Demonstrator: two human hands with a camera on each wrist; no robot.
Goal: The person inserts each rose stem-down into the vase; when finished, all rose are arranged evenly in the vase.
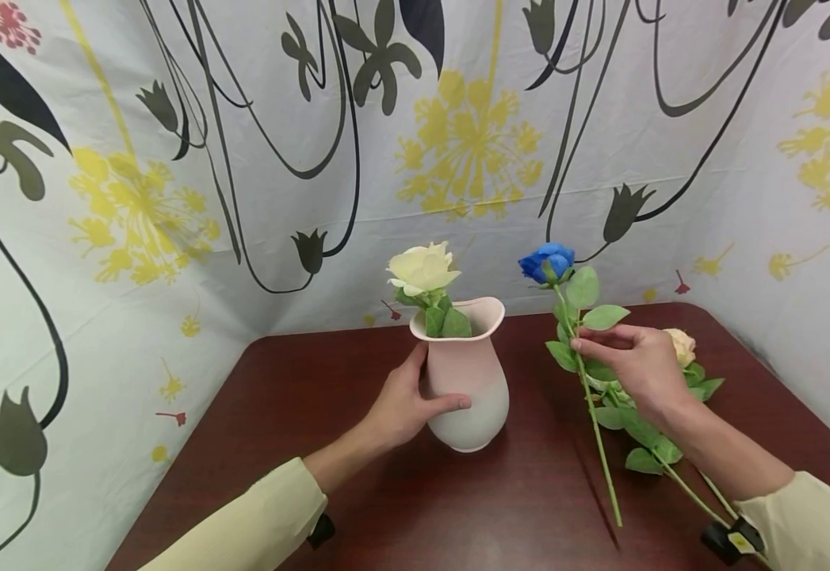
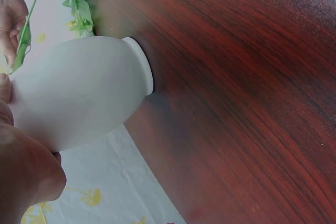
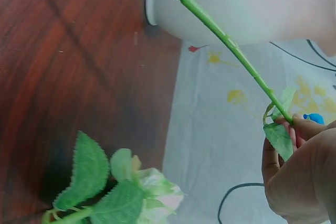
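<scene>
A vase (image 1: 466, 388), pinkish above and pale grey below, stands upright on the table with a cream-white rose (image 1: 423, 270) in its mouth. My left hand (image 1: 403, 400) grips the vase's left side, thumb across its front and fingers behind; the left wrist view shows the vase (image 2: 89, 90) sideways, base on the wood. To the right, my right hand (image 1: 643, 365) pinches the green stem of a blue rose (image 1: 548, 263) between thumb and fingers. That rose is held above the table, bloom up and stem slanting down. In the right wrist view its stem (image 3: 226, 40) passes in front of the vase.
A peach rose (image 1: 682, 347) and other leafy stems (image 1: 660, 452) lie on the right of the dark red-brown table (image 1: 329, 396), under my right forearm. A patterned white cloth (image 1: 258, 206) hangs behind and at both sides of the table.
</scene>
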